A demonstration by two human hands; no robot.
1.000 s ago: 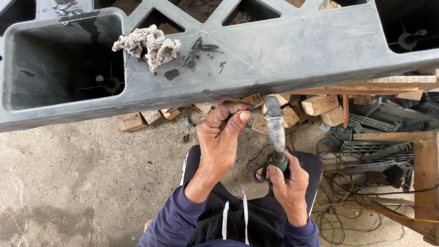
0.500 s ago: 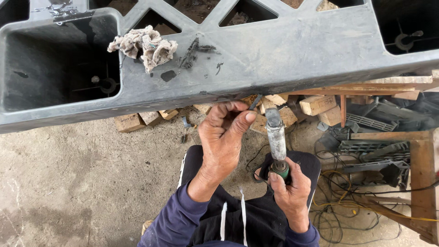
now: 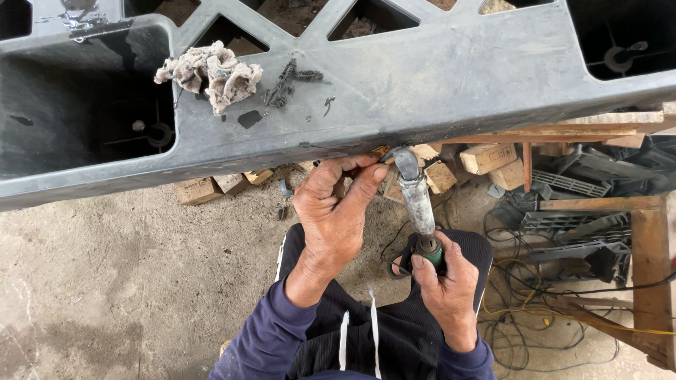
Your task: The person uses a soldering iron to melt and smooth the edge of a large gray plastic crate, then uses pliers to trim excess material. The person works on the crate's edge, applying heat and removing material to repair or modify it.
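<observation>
While I look down through the head camera, I see my left hand (image 3: 336, 211) raised in front of me, with its fingers curled together. The thumb and forefinger pinch something small at the lower edge of the grey plastic pallet (image 3: 436, 77); what they pinch I cannot tell. My right hand (image 3: 445, 285) is lower, above my lap, and its fingers are closed around the green handle end of a hot-air welding gun (image 3: 417, 200). The metal barrel of the gun points up and away from me, and its bent nozzle reaches the pallet edge, just beside the fingertips of the left hand.

On top of the pallet lies a dirty crumpled rag (image 3: 210, 72), and near it some dark plastic scraps (image 3: 287, 79). Under the pallet, wooden blocks (image 3: 486, 158) lie on the concrete floor (image 3: 113, 281). To my right are black plastic parts (image 3: 570, 183), a wooden frame (image 3: 651, 281) and loose yellow cables (image 3: 535, 309).
</observation>
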